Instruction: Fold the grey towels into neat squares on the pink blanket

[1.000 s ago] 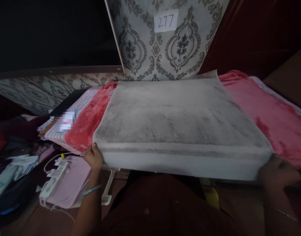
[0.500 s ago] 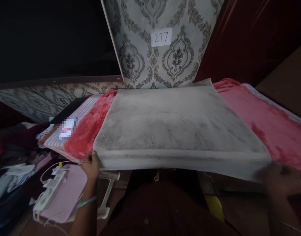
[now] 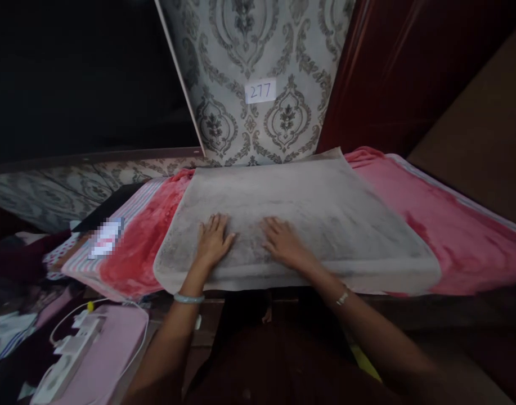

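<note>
A grey plush towel (image 3: 317, 214) lies spread flat across a pink-red blanket (image 3: 452, 225) on a raised surface. My left hand (image 3: 213, 239) rests palm down on the towel's near left part, fingers stretched out. Beside it my right hand (image 3: 283, 242) also lies flat on the towel, fingers spread. Neither hand holds anything. A pale bangle sits on my left wrist and a thin bracelet on my right.
A patterned grey wall panel with a "277" label (image 3: 260, 91) stands behind the towel. A white power strip (image 3: 67, 360) with cables lies on a pink board (image 3: 110, 354) at the lower left. Striped cloth (image 3: 126, 214) lies under the blanket's left edge. Clutter fills the far left.
Both hands let go of the towel's near corners and moved inward onto its top, now lying flat. The towel's near edge has settled down onto the blanket. The camera tilted downward.
</note>
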Demonstrator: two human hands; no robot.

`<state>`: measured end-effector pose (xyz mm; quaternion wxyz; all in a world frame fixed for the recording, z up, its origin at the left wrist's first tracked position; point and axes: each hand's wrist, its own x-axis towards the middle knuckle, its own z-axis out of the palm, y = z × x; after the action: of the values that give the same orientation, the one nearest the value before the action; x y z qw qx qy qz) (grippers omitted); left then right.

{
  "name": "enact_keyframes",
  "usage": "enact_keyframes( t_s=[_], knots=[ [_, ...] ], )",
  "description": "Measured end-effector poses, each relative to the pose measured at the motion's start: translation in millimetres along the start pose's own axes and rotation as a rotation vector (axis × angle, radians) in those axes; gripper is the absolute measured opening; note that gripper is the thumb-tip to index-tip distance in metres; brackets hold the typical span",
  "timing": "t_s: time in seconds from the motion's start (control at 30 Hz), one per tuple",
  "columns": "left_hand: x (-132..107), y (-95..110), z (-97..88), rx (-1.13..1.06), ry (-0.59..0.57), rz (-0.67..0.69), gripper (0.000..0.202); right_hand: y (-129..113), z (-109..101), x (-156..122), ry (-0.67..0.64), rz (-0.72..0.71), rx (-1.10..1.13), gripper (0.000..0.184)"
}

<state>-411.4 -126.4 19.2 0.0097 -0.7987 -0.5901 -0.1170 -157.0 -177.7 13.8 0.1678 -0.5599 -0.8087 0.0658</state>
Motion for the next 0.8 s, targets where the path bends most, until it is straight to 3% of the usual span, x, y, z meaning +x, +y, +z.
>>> enact_keyframes(
  t_s=[0.13,0.23,0.37,0.5,0.57,0.67,0.8],
  knots=[
    [4,5,15.9,0.079,-0.111,0.016,0.067,-24,19,22,-0.123,-0.065,-0.002,0.062],
    [6,1,19.2,0.099,-0.114,0.029,0.067,-9,20,21,-0.141,-0.048,-0.016,0.061],
    [9,0,18.3,0.107,-0.119,0.031,0.066,59,-8,-3,-0.142,0.193,-0.092,0.061],
    [10,0,21.6,0.095,-0.087,0.039,0.066,151,-47,-59,-0.098,0.61,-0.207,0.061],
    [10,1,23.3,0.091,-0.076,0.042,0.066,183,-58,-87,-0.029,0.757,-0.271,0.063],
    [9,3,21.3,0.087,-0.105,0.035,0.067,204,-63,-111,0.012,0.798,-0.317,0.066],
    [3,-1,10.1,0.062,-0.183,0.059,0.066,207,-56,-119,-0.009,0.781,-0.318,0.07]
  ],
)
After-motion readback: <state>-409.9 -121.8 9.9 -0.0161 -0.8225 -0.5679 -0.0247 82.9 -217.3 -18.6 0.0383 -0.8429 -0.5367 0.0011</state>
